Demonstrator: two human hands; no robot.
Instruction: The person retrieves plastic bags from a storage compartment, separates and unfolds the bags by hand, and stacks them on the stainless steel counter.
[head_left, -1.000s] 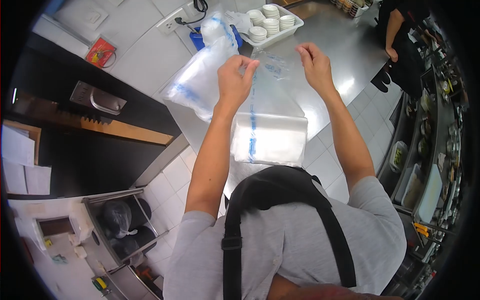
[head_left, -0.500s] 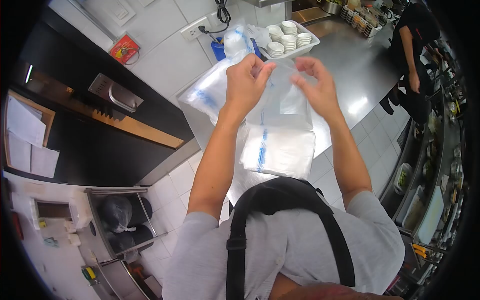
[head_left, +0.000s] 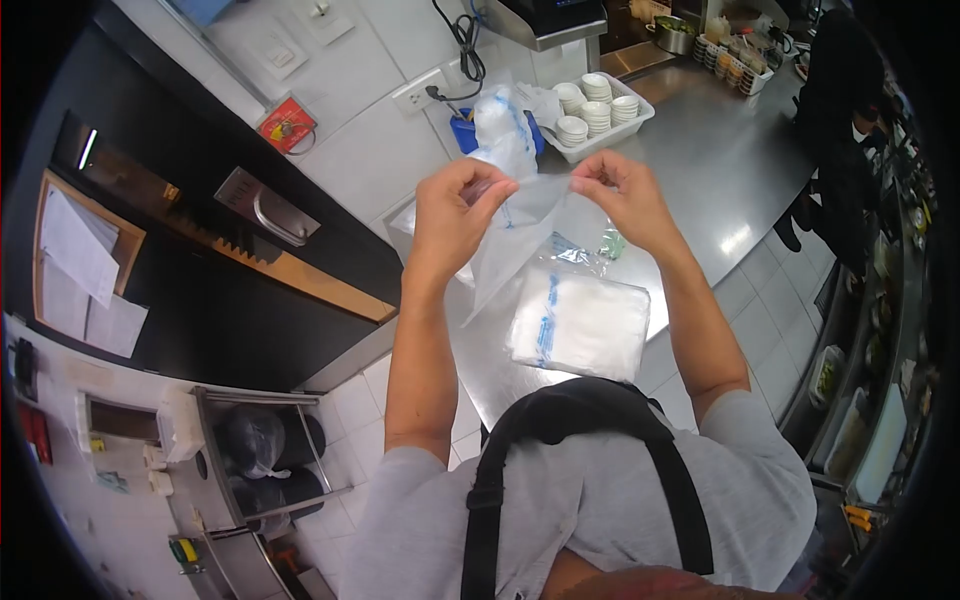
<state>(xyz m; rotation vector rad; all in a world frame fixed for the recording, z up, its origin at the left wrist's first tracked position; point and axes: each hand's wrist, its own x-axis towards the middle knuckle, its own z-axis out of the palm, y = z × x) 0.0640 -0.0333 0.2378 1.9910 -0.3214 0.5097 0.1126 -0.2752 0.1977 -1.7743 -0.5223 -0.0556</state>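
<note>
A thin clear plastic bag (head_left: 510,240) hangs stretched between my two hands above the steel table. My left hand (head_left: 458,215) pinches its top edge between thumb and fingers. The opposite edge is pinched by my right hand (head_left: 628,200). Below them, a stack of flat plastic bags (head_left: 582,325) with a blue printed strip lies at the table's near edge, close to my body. Loose clear film with blue and green print (head_left: 580,252) lies just beyond the stack. Behind my left hand is a bulky plastic bundle (head_left: 503,130).
On the steel table (head_left: 710,180), a white basket (head_left: 628,128) holds stacked white cups, beside a blue container (head_left: 463,130). A dark door (head_left: 200,290) is at the left. Another person in dark clothes (head_left: 842,140) stands at the right, near shelves with food containers.
The plastic bag has come away from the stack and now spans both hands. My right hand has closed on its edge. The view has shifted, so the table appears lower.
</note>
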